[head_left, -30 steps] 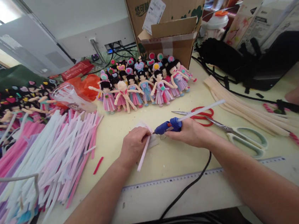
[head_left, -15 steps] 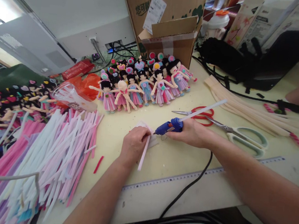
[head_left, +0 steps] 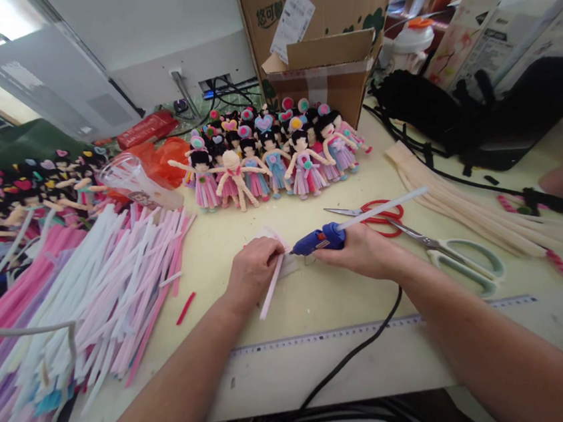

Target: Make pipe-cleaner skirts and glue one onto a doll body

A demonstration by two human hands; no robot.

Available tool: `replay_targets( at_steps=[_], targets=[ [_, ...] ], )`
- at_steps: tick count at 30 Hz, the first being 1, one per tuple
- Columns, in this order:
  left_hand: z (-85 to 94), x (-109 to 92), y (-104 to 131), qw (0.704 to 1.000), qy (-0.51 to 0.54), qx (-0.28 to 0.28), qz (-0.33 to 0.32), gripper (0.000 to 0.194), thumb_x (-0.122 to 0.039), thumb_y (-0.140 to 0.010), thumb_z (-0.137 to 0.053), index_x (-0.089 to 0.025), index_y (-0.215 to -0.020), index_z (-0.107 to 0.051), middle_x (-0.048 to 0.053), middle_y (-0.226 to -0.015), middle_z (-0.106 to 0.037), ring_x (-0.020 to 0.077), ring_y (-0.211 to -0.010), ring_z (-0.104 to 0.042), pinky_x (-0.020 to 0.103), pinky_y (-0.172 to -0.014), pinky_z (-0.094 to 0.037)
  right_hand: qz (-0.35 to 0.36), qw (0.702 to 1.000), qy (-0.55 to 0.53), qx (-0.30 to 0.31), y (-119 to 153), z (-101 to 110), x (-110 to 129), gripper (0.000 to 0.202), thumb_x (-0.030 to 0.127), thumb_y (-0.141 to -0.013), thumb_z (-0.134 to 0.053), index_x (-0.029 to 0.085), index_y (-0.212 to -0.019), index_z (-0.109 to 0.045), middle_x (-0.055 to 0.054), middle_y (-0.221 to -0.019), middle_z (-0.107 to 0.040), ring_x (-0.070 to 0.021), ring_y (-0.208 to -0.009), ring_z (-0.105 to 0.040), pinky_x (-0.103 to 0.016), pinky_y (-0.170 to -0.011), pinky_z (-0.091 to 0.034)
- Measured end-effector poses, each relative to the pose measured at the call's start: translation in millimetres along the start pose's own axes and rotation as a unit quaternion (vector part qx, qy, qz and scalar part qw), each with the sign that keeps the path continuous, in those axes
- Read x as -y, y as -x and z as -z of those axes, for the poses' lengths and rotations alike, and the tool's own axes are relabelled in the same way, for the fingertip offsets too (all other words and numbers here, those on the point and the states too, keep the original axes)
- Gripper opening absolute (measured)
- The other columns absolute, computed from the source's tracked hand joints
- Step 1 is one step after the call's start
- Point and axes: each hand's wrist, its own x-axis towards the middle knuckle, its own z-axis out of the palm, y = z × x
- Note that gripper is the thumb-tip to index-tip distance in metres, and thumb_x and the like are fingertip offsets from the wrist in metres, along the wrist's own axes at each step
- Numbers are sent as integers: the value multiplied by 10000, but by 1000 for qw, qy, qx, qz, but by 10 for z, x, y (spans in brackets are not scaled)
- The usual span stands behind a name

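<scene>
Left grip [head_left: 256,262] pinching strip [head_left: 270,295]; right grip [head_left: 366,250] closed round glue gun [head_left: 319,240]. Nozzle [head_left: 294,249] beside left fingertips [head_left: 277,253]: slip could burn. Cord [head_left: 362,346] below right grip: snag could jerk aim.

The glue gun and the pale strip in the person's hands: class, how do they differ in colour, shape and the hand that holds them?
Colour: the glue gun is mostly blue; the pale strip is whitish pink.
Shape: the glue gun has a thick body; the pale strip is slim and straight.
Hand: the right hand grips the glue gun; the left hand pinches the pale strip.
Shared: both are held.
</scene>
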Motion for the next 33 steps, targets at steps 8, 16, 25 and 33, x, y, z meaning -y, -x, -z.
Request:
replay_targets(
  at_steps=[8, 16, 25, 33],
  targets=[
    [13, -10, 1, 1000, 2, 5, 2, 128, -119, -810, -515, -203, -774, -605, 19, -778, -657, 159, -754, -592, 271, -706, -466, 15, 1000, 2, -4, 12, 5, 11, 189, 345, -717, -561, 226, -775, -697, 46, -593, -548, -120, -591, -496, -231, -543, -377],
    [0, -6, 2, 1000, 6, 3, 1, 119, -119, -815, -525, -197, -773, -605, 18, -774, -656, 160, -755, -592, 272, -702, -461, 16, 1000, 11, -1, -2, -16, -45, 162, 351, -713, -568, 212, -713, -652, 46, -583, -518, -111, -558, -463, -220, -506, -370],
    [13, -11, 3, 1000, 4, 12, 9, 118, -111, -813, -529, -198, -779, -601, 16, -781, -653, 159, -760, -590, 270, -704, -459, 2, 1000, 18, -10, 20, 7, -15, 156, 356, -695, -602, 209, -649, -620, 47, -572, -548, -122, -565, -505, -216, -499, -399],
    [18, -20, 6, 1000, 15, 13, 10, 117, -116, -814, -528, -200, -775, -601, 23, -800, -657, 166, -788, -596, 281, -732, -467, -78, 996, 2, -50, 49, 113, -40, 166, 383, -722, -591, 229, -726, -650, 42, -532, -514, -112, -460, -456, -225, -408, -352]
  ],
)
